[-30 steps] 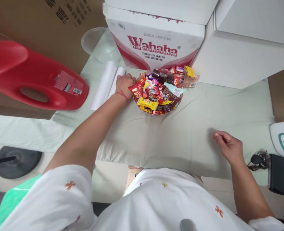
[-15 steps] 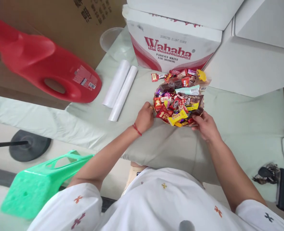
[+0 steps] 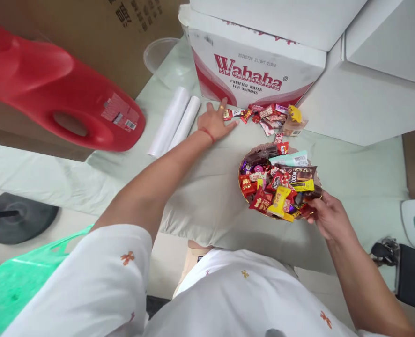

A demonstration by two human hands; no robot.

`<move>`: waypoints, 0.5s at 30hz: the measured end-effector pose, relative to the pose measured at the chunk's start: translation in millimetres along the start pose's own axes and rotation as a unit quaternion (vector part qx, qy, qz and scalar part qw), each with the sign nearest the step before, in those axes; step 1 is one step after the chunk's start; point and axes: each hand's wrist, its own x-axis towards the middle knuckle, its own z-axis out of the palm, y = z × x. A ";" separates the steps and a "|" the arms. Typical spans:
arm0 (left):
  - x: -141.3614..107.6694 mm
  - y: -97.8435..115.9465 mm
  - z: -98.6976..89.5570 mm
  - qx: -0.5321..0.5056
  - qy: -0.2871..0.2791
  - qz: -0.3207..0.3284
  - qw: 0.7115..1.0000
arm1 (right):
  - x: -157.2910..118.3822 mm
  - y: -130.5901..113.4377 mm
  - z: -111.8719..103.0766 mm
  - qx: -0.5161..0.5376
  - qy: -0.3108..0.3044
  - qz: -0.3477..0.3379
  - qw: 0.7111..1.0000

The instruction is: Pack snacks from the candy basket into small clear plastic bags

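Observation:
My right hand (image 3: 329, 214) grips the near right rim of a gold-edged plate (image 3: 240, 186) heaped with wrapped candies (image 3: 279, 185). Red, yellow, brown and pale green wrappers show on the heap. Fingers spread, my left hand (image 3: 216, 121) reaches over the cloth beside a small red-and-white wrapped candy (image 3: 233, 113). More loose candies (image 3: 269, 114) lie in a pile against the foot of the Wahaha water carton, behind the plate.
The Wahaha carton (image 3: 246, 70) stands at the back, with white boxes (image 3: 376, 93) to its right. Two white rolls (image 3: 172, 121) lie left of my left hand. A red jug (image 3: 98, 117) is further left. Keys (image 3: 385, 250) and a black phone-like object (image 3: 409, 276) sit at right.
My left hand has let go of the plate and moved up toward the loose candies, its fingers spreading. My right hand has drawn the plate nearer and to the right, uncovering the pile behind.

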 end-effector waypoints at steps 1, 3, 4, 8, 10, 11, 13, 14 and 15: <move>13.1 4.1 3.4 0.016 -0.016 0.014 1.000 | -1.9 -0.2 2.6 0.000 -0.004 0.002 1.000; 35.0 9.4 8.4 0.023 -0.037 0.051 0.998 | -1.5 -2.4 12.6 0.007 -0.018 -0.002 1.000; 43.9 10.2 9.4 0.020 -0.047 0.071 0.996 | 1.1 -4.4 19.9 0.014 -0.028 -0.008 0.999; 67.3 4.8 1.4 0.003 -0.087 0.071 0.994 | 25.6 -13.8 58.4 0.040 -0.076 -0.035 0.996; 73.9 2.2 -7.4 -0.013 -0.087 0.024 0.996 | 41.5 -18.0 78.1 0.046 -0.102 -0.051 0.992; 76.5 2.0 -11.8 -0.021 -0.088 -0.003 0.996 | 48.9 -19.8 86.1 0.048 -0.116 -0.057 0.990; 80.7 3.6 -18.5 -0.037 -0.100 -0.050 0.993 | 61.8 -22.9 95.4 0.054 -0.152 -0.065 0.985; 82.2 5.2 -20.4 -0.044 -0.112 -0.072 0.990 | 67.8 -24.2 95.6 0.054 -0.181 -0.063 0.980; 83.2 7.3 -21.2 -0.050 -0.127 -0.090 0.987 | 74.3 -25.4 92.6 0.051 -0.208 -0.060 0.975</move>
